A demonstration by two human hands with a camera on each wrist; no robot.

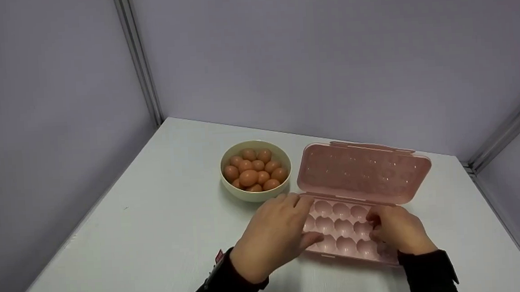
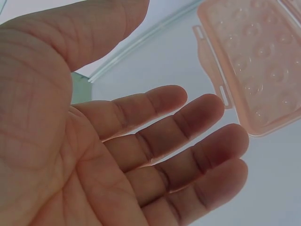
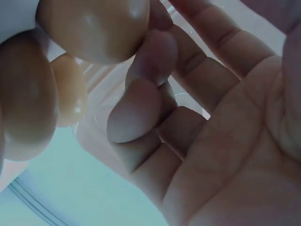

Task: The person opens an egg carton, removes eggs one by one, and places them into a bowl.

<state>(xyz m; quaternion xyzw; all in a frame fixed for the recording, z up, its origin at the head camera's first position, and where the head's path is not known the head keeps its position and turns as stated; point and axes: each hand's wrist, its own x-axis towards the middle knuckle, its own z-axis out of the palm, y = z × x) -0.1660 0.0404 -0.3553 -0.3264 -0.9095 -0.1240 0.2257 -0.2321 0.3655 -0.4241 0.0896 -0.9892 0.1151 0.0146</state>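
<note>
My right hand (image 1: 398,230) is over the right end of a pink egg carton (image 1: 330,255), its fingers curled. In the right wrist view the curled fingers (image 3: 134,110) touch a brown egg (image 3: 94,28) at their tips, and the hand appears to grip it. Other brown eggs (image 3: 23,94) show beside it; from the head view the hand hides them. My left hand (image 1: 272,233) hovers by the carton's left end, holding nothing. Its fingers (image 2: 169,150) are extended and spread from the thumb. The visible round cups of the carton hold no eggs.
A pale green bowl (image 1: 226,186) heaped with brown eggs (image 1: 248,178) stands left of the carton. The carton's hinged lid (image 1: 363,171) leans back, raised. Grey panels (image 1: 327,60) border the white table (image 1: 164,206) at the back and sides.
</note>
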